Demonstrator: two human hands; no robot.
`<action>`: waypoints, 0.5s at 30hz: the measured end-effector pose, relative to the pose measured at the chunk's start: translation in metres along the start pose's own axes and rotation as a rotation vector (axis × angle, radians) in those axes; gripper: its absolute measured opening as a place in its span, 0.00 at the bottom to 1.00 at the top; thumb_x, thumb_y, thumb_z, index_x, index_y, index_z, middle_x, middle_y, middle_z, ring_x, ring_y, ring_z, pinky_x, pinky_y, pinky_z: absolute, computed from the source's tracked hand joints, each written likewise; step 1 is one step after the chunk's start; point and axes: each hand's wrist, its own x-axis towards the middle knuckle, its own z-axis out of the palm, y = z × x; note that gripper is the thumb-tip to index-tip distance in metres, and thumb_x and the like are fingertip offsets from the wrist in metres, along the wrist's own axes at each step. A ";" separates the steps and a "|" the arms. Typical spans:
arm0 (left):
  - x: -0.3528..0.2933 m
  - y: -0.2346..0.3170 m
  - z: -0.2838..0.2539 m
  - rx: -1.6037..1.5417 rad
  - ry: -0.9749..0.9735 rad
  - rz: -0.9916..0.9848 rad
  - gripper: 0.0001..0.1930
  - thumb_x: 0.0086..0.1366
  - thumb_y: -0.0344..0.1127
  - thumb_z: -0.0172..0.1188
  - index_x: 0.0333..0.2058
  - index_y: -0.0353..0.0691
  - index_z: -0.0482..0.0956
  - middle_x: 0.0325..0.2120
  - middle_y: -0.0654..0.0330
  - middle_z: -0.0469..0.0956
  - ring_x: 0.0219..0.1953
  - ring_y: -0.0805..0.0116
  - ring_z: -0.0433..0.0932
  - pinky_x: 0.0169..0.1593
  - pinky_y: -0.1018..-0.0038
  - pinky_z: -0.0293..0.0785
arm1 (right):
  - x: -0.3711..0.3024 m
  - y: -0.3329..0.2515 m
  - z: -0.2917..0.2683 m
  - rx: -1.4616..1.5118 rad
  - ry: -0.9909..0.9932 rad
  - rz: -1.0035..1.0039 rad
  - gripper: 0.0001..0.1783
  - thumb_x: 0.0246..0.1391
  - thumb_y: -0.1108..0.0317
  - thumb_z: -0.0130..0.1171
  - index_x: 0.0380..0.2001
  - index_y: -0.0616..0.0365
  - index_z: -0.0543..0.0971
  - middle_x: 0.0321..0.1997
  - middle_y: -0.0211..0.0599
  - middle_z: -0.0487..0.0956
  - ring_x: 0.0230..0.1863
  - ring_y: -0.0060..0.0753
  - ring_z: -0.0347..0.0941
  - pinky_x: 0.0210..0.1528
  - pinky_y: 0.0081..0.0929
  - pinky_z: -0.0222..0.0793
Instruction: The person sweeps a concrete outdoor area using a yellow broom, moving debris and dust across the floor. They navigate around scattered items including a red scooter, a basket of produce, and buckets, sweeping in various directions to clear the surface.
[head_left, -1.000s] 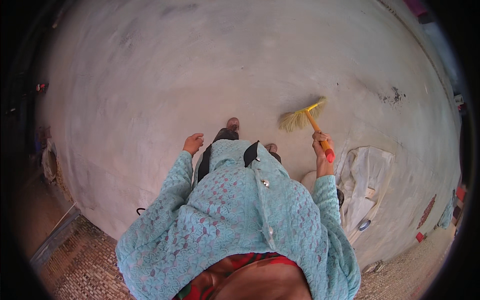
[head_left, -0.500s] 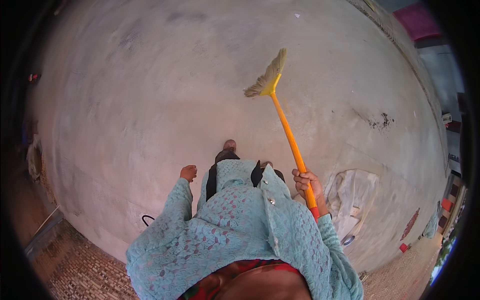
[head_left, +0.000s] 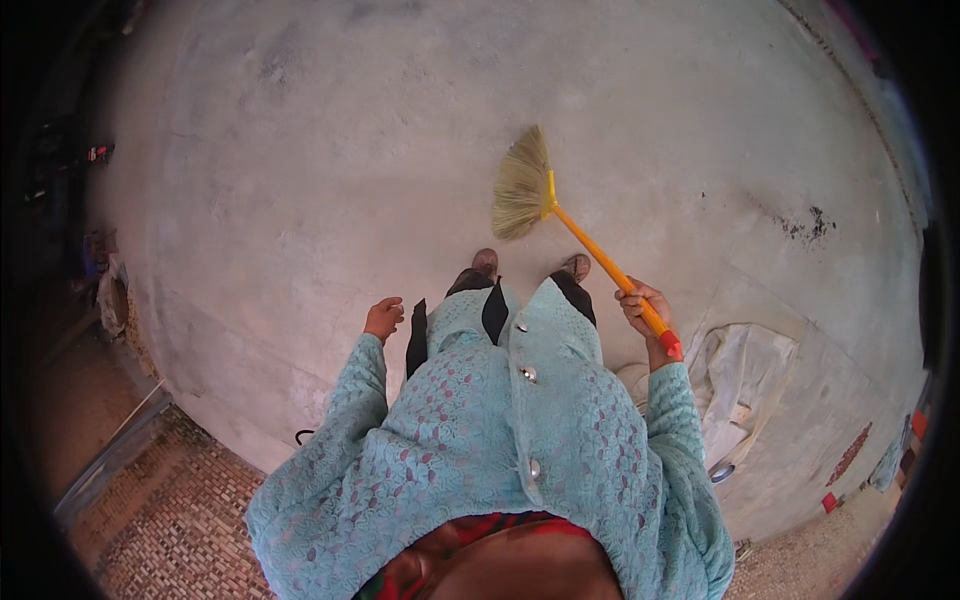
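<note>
My right hand [head_left: 656, 302] is wrapped round the orange handle of a broom [head_left: 600, 256], close to its red end cap. The handle slants up and left to a yellow collar. From there the pale straw bristles [head_left: 520, 190] fan out over the grey floor [head_left: 350, 200], ahead of my feet. On the left, my left hand [head_left: 384, 319] hangs away from the broom, its fingers loosely bent and no object visible in them. Both my shoes [head_left: 485, 262] show below the bristles.
A crumpled whitish sheet [head_left: 760, 360] lies on the floor to my right, with a ring-shaped roll [head_left: 722, 473] by it. Dark debris [head_left: 808, 228] is scattered farther right. Brick-patterned paving [head_left: 190, 510] borders the floor at the lower left. A small red piece [head_left: 829, 502] lies lower right.
The broom head has swung down and nearer my feet, its bristles now fanned to the left. My right hand has risen slightly and moved right. Both feet now show side by side.
</note>
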 end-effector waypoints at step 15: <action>-0.014 0.071 0.076 -0.022 -0.006 0.161 0.17 0.50 0.36 0.51 0.41 0.42 0.69 0.27 0.64 0.72 0.28 0.73 0.72 0.25 0.78 0.64 | -0.087 -0.075 0.045 -0.449 0.281 -0.358 0.44 0.38 0.80 0.42 0.57 0.38 0.39 0.25 0.39 0.63 0.14 0.16 0.56 0.14 0.12 0.57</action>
